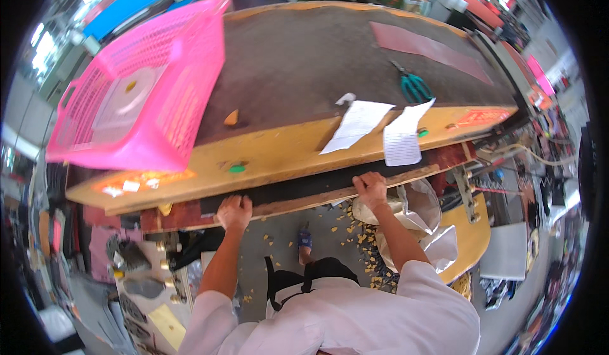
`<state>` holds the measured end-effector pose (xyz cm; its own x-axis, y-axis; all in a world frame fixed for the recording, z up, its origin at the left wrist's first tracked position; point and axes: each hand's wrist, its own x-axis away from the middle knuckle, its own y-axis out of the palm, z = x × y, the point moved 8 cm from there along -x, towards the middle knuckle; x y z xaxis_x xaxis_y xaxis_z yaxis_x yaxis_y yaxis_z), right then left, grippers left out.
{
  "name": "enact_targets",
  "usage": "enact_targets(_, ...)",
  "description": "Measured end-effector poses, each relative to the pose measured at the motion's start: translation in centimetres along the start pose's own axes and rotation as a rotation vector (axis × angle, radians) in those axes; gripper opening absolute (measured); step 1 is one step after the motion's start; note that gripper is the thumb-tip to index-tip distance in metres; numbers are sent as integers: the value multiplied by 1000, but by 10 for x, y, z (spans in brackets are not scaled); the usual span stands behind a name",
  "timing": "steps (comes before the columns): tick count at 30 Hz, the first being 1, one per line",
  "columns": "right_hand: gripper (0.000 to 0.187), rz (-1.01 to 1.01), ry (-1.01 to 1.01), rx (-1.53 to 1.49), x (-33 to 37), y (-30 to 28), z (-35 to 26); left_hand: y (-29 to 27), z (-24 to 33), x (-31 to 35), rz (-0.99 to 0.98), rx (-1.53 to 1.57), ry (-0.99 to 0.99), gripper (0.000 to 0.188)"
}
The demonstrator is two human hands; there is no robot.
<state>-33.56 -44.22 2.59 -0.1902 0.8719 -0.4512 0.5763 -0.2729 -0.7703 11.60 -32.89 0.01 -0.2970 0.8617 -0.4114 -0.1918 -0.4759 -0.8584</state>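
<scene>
Both my hands are at a long narrow wooden board (298,204) with a dark strip along its top, below the front of the machine's thick top. My left hand (235,212) is curled over its near edge, left of the middle. Further right, my right hand (370,188) grips the same edge, fingers bent over onto the dark strip. The undersides of both hands are hidden. Just above the right hand, two white paper slips (402,142) hang over the yellow wooden front (285,136).
A pink plastic basket (203,82) stands on the dark top (292,63) at left. Teal-handled scissors (415,87) and a reddish strip (431,49) lie at right. Green buttons (237,168) sit on the front. White sacks (412,209) and yellow scraps (374,253) are below.
</scene>
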Motion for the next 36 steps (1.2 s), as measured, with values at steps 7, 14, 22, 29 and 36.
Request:
enact_targets(7, 26, -44, -50, 23, 10, 10, -3, -11, 2, 12, 97, 76, -2, 29)
enact_targets(14, 24, -214, 72, 23, 77, -29, -14, -48, 9, 86, 99, 177, -32, 32)
enact_targets(22, 65, -290, -84, -139, 62, 21, -182, -44, 65, 125, -23, 1289, -461, 62)
enact_targets(29, 70, -363, -159, 74, 114, 52, -245, -44, 106, 177, 10, 1132, -268, 57)
enact_targets(36, 65, -628, 560, -992, 140, -19, -188, -83, 128, 258, -11, 901, -210, 27)
